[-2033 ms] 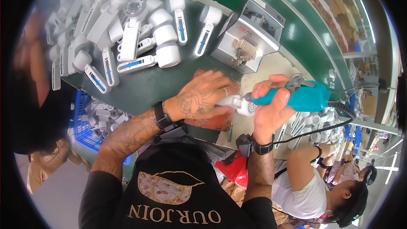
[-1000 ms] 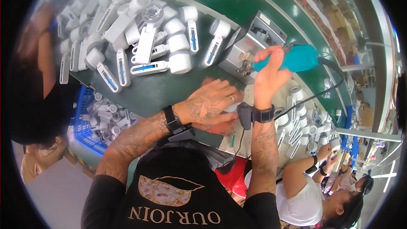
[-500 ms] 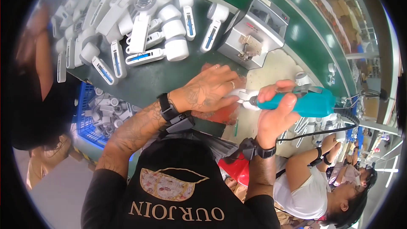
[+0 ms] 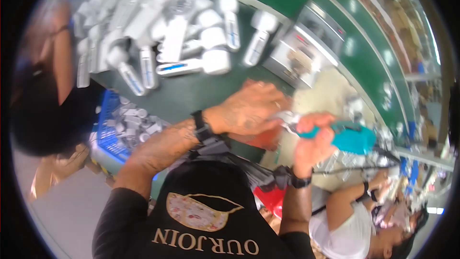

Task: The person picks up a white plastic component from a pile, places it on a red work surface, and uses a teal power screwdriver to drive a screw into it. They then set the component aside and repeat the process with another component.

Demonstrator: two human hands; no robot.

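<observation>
In the head view, the white fan (image 4: 287,118) pokes out from the left hand (image 4: 247,110), whose narrow grip holds it down over the worktop (image 4: 182,95). The right hand (image 4: 314,141) wraps its grip around a teal power screwdriver (image 4: 355,140), pointed leftward at the fan. The left forearm slants inward; the right stands nearly upright.

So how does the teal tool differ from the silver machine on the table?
The teal tool is rounded and brightly coloured; the silver machine is boxy and greyish. The teal tool is held sideways in the right hand, while the silver machine stands on the table, untouched. The teal tool also looks slimmer than the silver machine.
</observation>
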